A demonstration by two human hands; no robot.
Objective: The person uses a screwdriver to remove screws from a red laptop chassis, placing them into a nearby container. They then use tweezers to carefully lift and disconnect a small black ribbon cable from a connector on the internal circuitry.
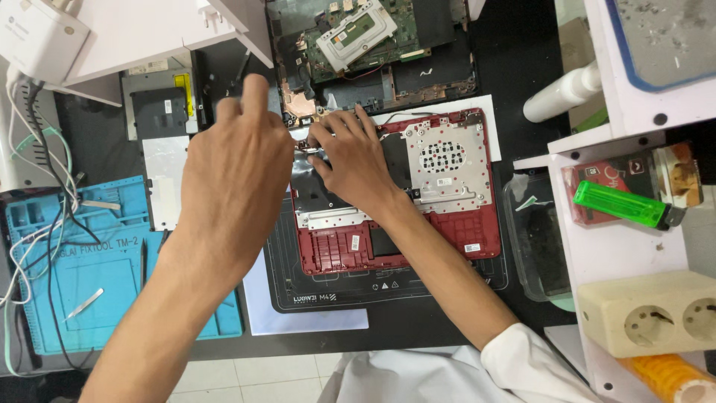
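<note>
Red laptop shell (447,224) is sitting open side up in the middle of the frame, on a dark work mat (388,287) on the counter (529,71). Right hand (354,160) is pressed down on its upper left corner, fingers curled and pinching at some small part there, can't tell what exactly. Left hand (235,168) hovers just left of it, loosely closed with one finger poking up, can't tell if it's holding anything. Bare motherboard (373,45) at top centre, blue silicone mat (82,261) over at the left.

Laptop shell (447,186) on mat (313,291) (motherboard (365,37) behind).
</note>
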